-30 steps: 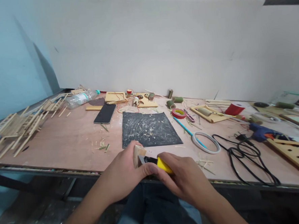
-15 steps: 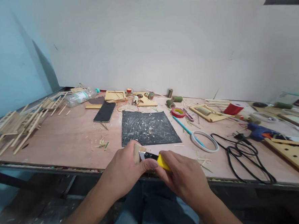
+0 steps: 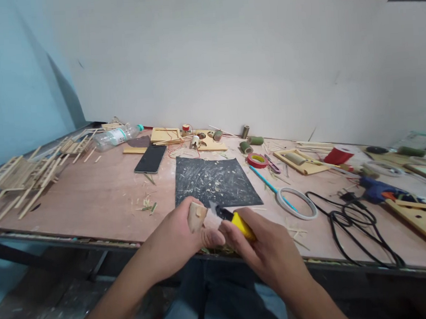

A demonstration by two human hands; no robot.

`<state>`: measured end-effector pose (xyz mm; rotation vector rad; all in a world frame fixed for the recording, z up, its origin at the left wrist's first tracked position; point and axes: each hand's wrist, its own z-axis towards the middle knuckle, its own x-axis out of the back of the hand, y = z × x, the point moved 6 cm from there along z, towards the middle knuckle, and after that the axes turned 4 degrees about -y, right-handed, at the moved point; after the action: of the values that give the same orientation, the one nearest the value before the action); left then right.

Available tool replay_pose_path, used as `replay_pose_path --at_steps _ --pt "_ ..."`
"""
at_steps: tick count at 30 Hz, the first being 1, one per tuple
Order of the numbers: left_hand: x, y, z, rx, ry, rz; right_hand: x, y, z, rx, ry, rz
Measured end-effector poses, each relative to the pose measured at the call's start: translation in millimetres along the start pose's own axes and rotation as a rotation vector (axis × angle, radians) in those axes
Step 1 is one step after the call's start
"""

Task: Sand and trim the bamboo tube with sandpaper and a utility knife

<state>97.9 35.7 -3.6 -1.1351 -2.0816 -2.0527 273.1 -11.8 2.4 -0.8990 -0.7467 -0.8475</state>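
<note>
A short, pale piece of wood or bamboo is gripped by my left hand, its end showing above the fingers. My right hand is wrapped round a yellow-handled utility knife. The blade points left towards the pale piece, a small gap apart from it. Both hands are over the table's near edge, just in front of a dark, scratched sheet dusted with shavings. Most of the pale piece is hidden by my left fingers.
Left on the table are stick models, a plastic bottle and a phone. To the right lie red tape, a white ring, a coiled black cord and a blue glue gun. Shavings are scattered about.
The knife has moved right, off the pale piece, whose end is now more exposed. My right hand has shifted slightly right, and the view has turned a little.
</note>
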Motion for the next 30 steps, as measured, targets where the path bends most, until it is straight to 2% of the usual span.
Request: replay_pose_path --at_steps 4,8,15,19,21,24,30 --pt "0.2 0.1 0.3 0.001 -0.048 -0.039 -1.1 -9.3 -1.0 0.113 -0.102 0.0" --pt "-1.9 4.4 -0.8 -0.016 -0.049 0.016 -3.2 -10.8 -2.0 0.124 -0.114 -0.04" --pt "-10.0 9.6 -4.2 0.036 0.003 0.173 -3.6 -8.3 -7.2 0.12 0.015 -0.166" --pt "-15.1 13.4 -4.4 0.062 0.067 0.302 -0.2 0.9 -3.4 -0.054 0.105 -0.173" --pt "-14.9 12.4 -3.8 0.076 0.083 0.255 1.7 5.3 -2.2 -0.144 0.139 -0.158" --pt "-11.9 8.2 -3.1 0.077 0.059 0.127 3.2 7.7 -2.2 -0.188 0.157 -0.097" --pt "-3.4 4.3 -4.2 0.021 -0.039 -0.064 4.4 11.4 2.8 -0.226 0.056 0.131"
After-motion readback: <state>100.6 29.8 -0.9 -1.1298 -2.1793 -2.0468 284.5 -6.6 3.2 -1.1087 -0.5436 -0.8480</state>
